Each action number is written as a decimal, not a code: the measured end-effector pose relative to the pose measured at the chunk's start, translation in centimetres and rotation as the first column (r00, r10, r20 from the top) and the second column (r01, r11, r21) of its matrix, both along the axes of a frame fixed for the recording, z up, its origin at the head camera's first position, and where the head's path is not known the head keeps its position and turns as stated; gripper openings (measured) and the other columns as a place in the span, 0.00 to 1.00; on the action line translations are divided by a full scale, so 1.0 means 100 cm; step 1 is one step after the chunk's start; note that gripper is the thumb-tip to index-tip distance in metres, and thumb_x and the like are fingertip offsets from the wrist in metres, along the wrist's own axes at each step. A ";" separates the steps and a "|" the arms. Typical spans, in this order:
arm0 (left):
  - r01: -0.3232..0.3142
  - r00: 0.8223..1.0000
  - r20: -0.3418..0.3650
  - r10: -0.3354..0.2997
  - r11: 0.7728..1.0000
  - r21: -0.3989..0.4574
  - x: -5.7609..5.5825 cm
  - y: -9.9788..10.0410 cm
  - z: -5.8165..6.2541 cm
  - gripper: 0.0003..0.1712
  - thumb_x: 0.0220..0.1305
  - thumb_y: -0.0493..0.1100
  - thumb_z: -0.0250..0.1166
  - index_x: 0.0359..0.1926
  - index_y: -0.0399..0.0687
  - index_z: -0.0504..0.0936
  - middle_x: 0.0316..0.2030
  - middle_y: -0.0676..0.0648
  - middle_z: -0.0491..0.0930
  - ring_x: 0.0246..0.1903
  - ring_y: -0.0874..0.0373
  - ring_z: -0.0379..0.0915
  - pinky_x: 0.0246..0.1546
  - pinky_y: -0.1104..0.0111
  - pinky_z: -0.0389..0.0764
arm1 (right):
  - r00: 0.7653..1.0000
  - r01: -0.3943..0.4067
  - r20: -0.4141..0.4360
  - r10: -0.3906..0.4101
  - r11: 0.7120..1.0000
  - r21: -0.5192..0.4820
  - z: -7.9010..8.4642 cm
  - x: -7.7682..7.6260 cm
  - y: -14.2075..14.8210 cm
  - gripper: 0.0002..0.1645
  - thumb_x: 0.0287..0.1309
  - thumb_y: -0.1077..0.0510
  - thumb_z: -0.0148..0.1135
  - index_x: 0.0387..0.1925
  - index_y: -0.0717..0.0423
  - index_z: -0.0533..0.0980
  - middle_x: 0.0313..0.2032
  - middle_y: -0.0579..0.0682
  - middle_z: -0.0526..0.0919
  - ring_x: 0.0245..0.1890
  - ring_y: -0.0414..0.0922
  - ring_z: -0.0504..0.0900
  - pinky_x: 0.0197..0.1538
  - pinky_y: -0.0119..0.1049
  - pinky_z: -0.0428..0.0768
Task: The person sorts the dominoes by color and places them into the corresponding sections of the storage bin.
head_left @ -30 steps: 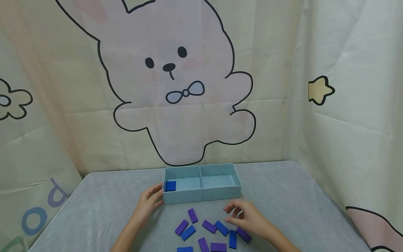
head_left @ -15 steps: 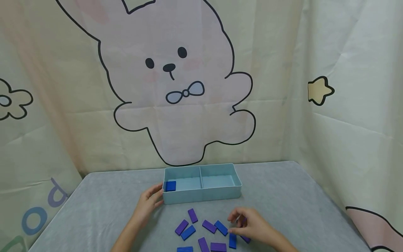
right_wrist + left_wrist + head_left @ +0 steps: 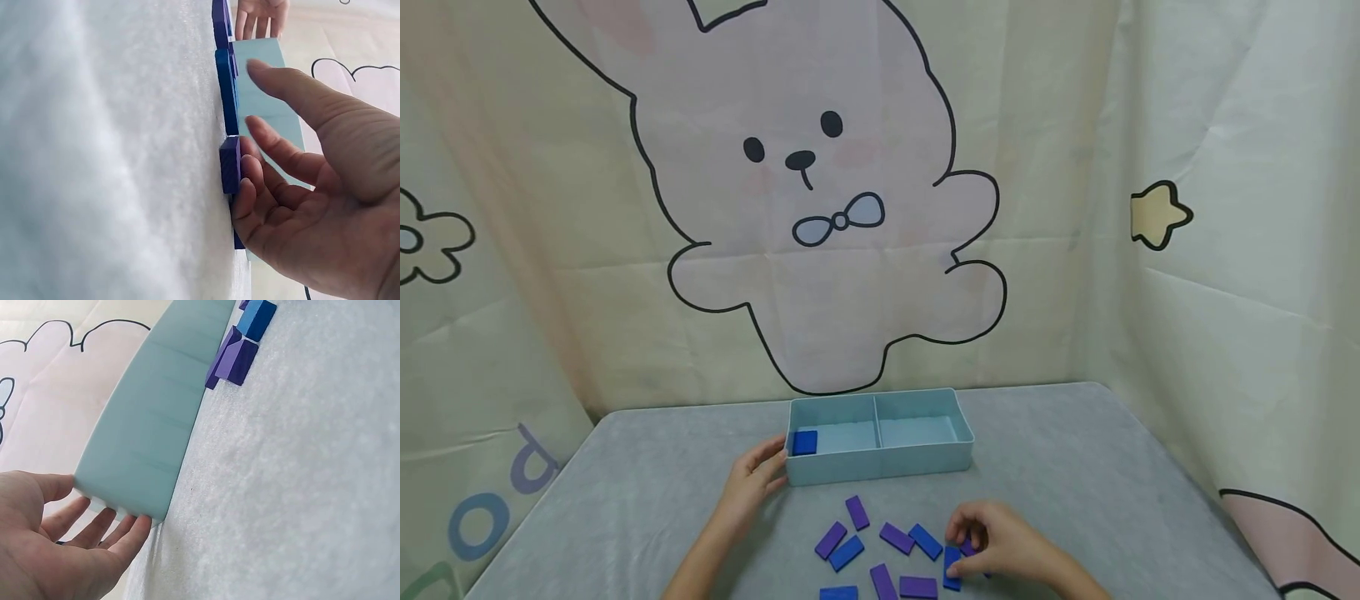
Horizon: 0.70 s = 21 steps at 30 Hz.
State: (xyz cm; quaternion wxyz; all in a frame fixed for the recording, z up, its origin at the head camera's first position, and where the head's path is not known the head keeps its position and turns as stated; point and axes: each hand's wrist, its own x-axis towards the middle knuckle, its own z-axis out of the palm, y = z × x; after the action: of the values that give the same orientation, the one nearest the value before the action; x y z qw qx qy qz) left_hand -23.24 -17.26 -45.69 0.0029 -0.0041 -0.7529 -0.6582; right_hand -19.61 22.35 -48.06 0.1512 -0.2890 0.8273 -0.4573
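A light blue two-compartment box (image 3: 880, 469) stands near the far table edge, with a blue block (image 3: 805, 442) in its left compartment. My left hand (image 3: 748, 487) touches the box's left end with its thumb and fingertips, as the left wrist view also shows. My right hand (image 3: 1003, 543) hovers low over the right side of the scattered blocks. Its thumb and index finger stand apart near a blue block (image 3: 951, 562). In the right wrist view, a purple block (image 3: 230, 165) lies beside its bent fingers. That hand partly hides the purple block in the head view.
Several purple and blue blocks lie loose in front of the box, among them a purple block (image 3: 857, 512) and a blue block (image 3: 847, 553). A grey cloth covers the table (image 3: 1120, 500). Printed curtains (image 3: 1037, 333) hang behind and at both sides.
My right hand has come down and nearer, toward the blue block at the right of the scatter. The left hand keeps its place against the box.
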 end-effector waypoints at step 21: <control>0.012 1.000 -0.005 -0.012 1.000 -0.012 0.002 0.000 0.003 0.27 0.84 0.41 0.53 0.75 0.29 0.67 0.72 0.29 0.68 0.70 0.33 0.68 0.65 0.45 0.78 | 0.999 -0.032 -0.035 0.036 0.995 0.096 -0.025 -0.009 0.005 0.23 0.49 0.46 0.84 0.44 0.41 0.80 0.40 0.37 0.79 0.41 0.33 0.75 0.44 0.27 0.76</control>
State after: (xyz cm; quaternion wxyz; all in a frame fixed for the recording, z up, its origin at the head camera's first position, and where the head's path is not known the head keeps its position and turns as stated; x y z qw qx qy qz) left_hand -23.02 -17.24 -45.40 0.0007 -0.0101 -0.7566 -0.6538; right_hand -20.49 22.82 -50.61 0.1574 -0.3038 0.8458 -0.4094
